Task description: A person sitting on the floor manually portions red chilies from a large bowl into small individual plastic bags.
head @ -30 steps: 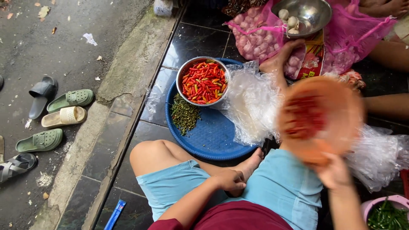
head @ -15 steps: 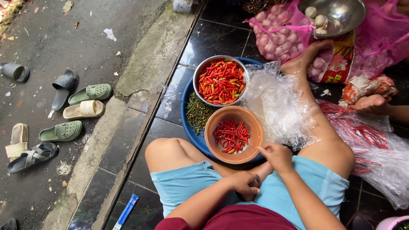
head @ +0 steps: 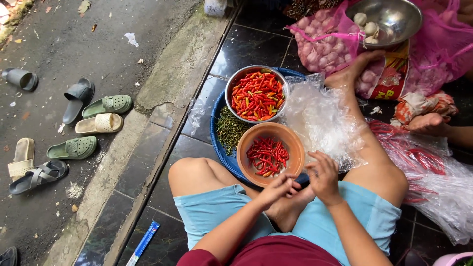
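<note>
Hands are meeting just below the orange bowl [head: 270, 153] of red chillies [head: 267, 156]: left hand [head: 277, 189] pinching something too small to identify, right hand [head: 323, 176] curling loosely beside it, grip unclear. Chillies are lying jumbled, pointing every way, the bowl sitting on the blue tray [head: 219, 148] beside the steel bowl [head: 256, 94].

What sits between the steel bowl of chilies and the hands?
In the head view, the orange bowl of red chilies lies between the steel bowl and both hands, left, right.
</note>
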